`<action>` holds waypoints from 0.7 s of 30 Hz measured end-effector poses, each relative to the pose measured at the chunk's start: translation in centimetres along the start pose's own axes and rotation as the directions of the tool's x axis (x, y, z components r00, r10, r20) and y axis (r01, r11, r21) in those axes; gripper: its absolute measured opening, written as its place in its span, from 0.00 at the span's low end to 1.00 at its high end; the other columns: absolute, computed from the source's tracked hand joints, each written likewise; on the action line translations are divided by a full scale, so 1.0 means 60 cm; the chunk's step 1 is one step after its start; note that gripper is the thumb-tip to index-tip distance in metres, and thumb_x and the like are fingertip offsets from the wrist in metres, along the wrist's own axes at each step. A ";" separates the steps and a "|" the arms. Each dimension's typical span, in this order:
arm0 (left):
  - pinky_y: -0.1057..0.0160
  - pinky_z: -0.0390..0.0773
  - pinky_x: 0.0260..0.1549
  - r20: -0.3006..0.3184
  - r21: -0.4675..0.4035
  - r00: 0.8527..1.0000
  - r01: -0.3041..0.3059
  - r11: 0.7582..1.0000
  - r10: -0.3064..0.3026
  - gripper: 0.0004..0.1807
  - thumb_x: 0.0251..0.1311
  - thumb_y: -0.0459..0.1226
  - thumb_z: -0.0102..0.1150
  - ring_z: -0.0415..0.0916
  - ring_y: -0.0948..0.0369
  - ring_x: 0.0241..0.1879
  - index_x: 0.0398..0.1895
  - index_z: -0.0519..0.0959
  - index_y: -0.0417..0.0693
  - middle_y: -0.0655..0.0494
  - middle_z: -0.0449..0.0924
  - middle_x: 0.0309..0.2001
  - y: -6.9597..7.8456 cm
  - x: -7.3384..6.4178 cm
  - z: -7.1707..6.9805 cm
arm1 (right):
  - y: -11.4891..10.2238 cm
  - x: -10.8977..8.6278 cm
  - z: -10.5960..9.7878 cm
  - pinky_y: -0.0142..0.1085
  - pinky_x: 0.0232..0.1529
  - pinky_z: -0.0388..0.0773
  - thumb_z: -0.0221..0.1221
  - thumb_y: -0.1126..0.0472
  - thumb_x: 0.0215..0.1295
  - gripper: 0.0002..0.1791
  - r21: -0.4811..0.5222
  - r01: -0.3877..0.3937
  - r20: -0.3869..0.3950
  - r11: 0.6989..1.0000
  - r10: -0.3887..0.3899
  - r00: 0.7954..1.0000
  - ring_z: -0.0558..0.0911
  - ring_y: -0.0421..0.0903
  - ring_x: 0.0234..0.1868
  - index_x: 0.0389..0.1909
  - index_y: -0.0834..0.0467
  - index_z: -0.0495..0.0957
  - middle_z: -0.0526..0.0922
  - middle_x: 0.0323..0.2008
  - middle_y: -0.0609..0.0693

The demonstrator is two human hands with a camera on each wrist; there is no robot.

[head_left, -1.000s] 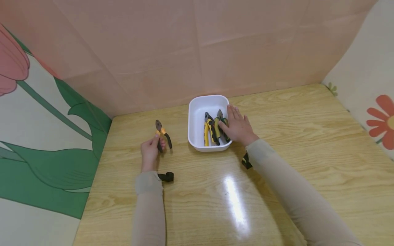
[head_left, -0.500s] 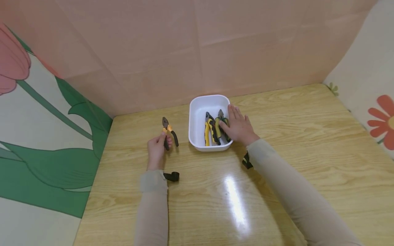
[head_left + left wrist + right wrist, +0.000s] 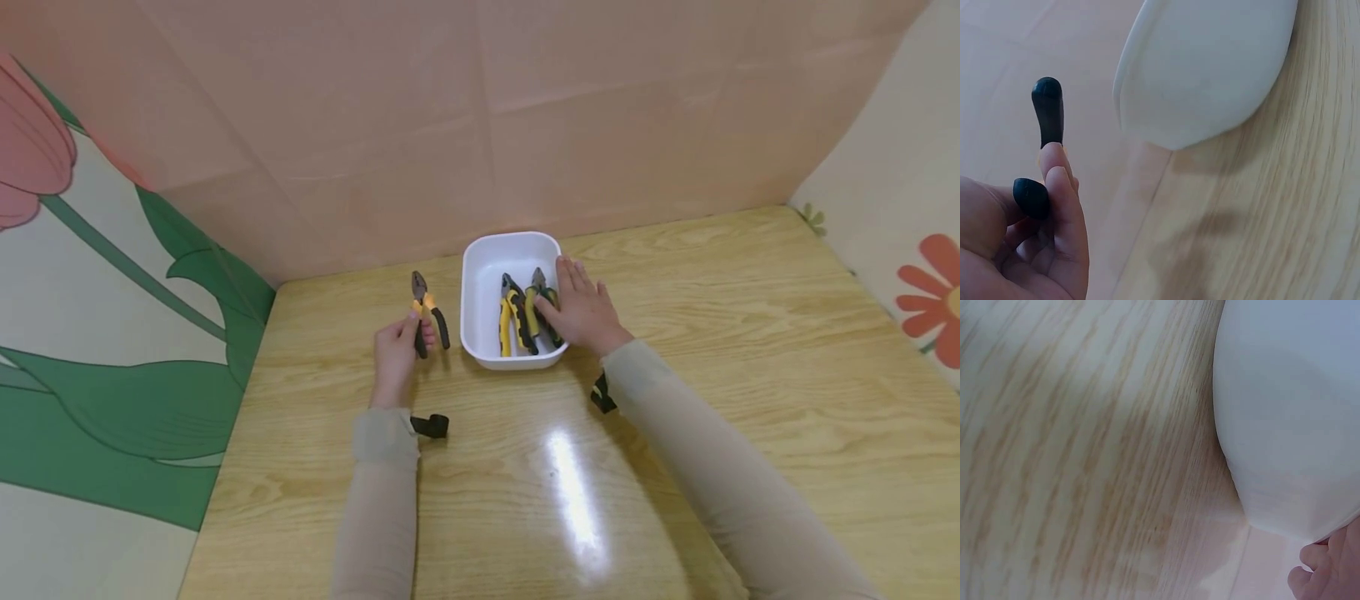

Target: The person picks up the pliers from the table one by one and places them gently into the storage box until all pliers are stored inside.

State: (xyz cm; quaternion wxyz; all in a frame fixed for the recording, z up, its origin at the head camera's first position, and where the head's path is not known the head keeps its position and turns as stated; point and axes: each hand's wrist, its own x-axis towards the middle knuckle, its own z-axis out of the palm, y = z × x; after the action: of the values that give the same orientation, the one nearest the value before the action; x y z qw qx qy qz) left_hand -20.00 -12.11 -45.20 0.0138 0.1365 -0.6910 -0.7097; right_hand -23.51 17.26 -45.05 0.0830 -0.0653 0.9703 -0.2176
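Note:
In the head view my left hand (image 3: 397, 354) pinches one handle of a pair of pliers (image 3: 420, 287) with orange and black grips. Its dark jaws point away from me, and its other handle stands free. The left wrist view shows thumb and fingers round one black handle end (image 3: 1032, 199). A white plastic tub (image 3: 474, 312) stands just right of these pliers. My right hand (image 3: 588, 317) rests on the tub's right rim, fingers straight along the side and thumb reaching over inside. Yellow-and-black pliers (image 3: 505, 325) and green-handled pliers (image 3: 531, 310) lie in the tub.
The wooden table (image 3: 487, 500) meets a pinkish covered wall (image 3: 360, 167) behind the tub. Walls with painted flowers border it on the left and right. A black camera mount (image 3: 431, 426) sticks out from my left wrist, another (image 3: 602, 394) from my right.
My left hand has moved to the right and slightly away from me, bringing the orange-and-black pliers closer to the tub. The right hand and the tub have stayed in place.

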 end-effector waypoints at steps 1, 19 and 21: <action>0.66 0.86 0.32 0.003 -0.004 1.000 -0.004 1.000 0.004 0.24 0.79 0.41 0.47 0.81 0.63 0.26 0.45 0.80 0.22 0.49 0.82 0.29 0.001 0.000 0.003 | 0.000 0.000 0.000 0.64 0.76 0.34 0.37 0.36 0.79 0.47 0.001 0.001 -0.002 1.000 -0.001 1.000 0.34 0.59 0.81 0.80 0.61 0.27 0.32 0.81 0.59; 0.51 0.87 0.41 0.059 0.055 0.997 -0.057 0.997 0.054 0.23 0.80 0.40 0.46 0.81 0.62 0.26 0.41 0.81 0.25 0.47 0.83 0.29 0.012 -0.002 0.049 | 0.002 0.002 -0.001 0.64 0.76 0.34 0.36 0.36 0.79 0.47 -0.004 0.000 0.012 1.000 0.000 1.000 0.34 0.59 0.81 0.80 0.61 0.26 0.31 0.81 0.59; 0.57 0.88 0.37 0.069 0.057 0.996 -0.067 0.996 0.063 0.23 0.80 0.40 0.46 0.81 0.62 0.25 0.41 0.81 0.25 0.47 0.83 0.29 0.013 -0.003 0.053 | 0.001 0.002 -0.001 0.64 0.76 0.34 0.36 0.36 0.79 0.48 -0.001 -0.001 0.014 1.000 0.001 1.000 0.33 0.59 0.81 0.80 0.61 0.26 0.31 0.81 0.59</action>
State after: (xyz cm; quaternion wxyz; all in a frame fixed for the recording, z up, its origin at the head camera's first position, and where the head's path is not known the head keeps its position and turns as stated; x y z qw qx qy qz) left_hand -20.67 -8.98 -44.36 0.0096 0.0904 -0.7160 -0.6922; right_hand -23.65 17.34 -45.03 0.0897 -0.0662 0.9699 -0.2164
